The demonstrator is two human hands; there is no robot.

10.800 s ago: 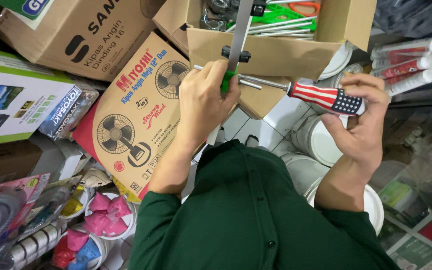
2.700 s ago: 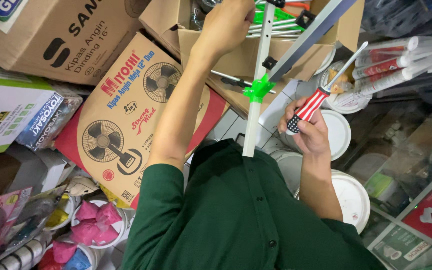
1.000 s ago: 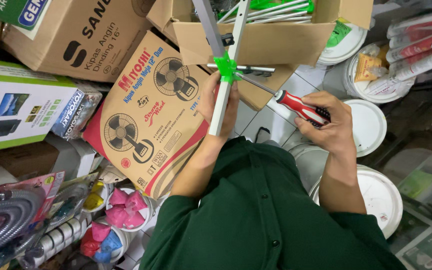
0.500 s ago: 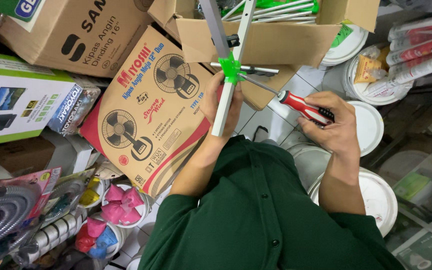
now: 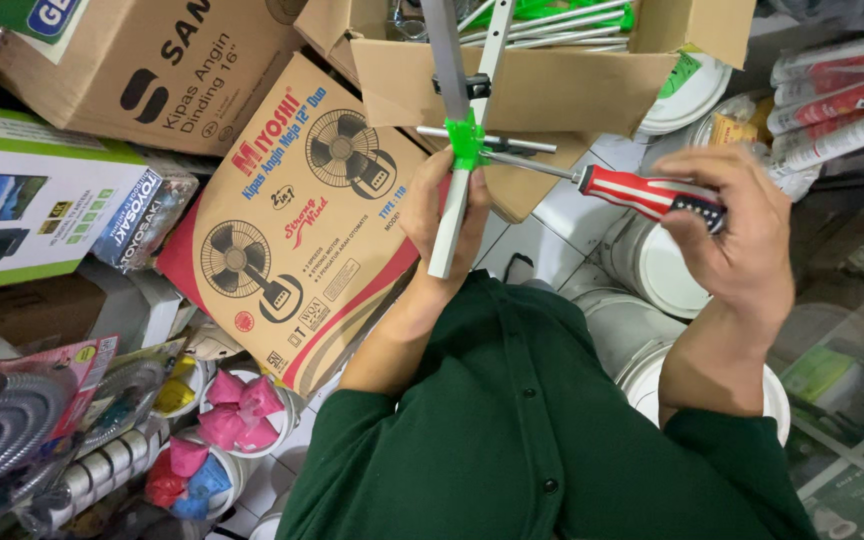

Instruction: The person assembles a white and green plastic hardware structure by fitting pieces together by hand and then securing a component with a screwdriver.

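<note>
- The person's left hand [image 5: 439, 215] grips a pale metal bar [image 5: 455, 205], fingers curled shut around it, holding it upright in front of an open cardboard box [image 5: 542, 85].
- A green plastic joint [image 5: 467, 135] sits on the bar just above that hand.
- The right hand [image 5: 737, 240] wraps its fingers closed around a red, striped screwdriver [image 5: 642, 193]; its tip meets the green joint.
- Fan cartons [image 5: 292, 220] lie at left, white buckets [image 5: 652, 275] below.
</note>
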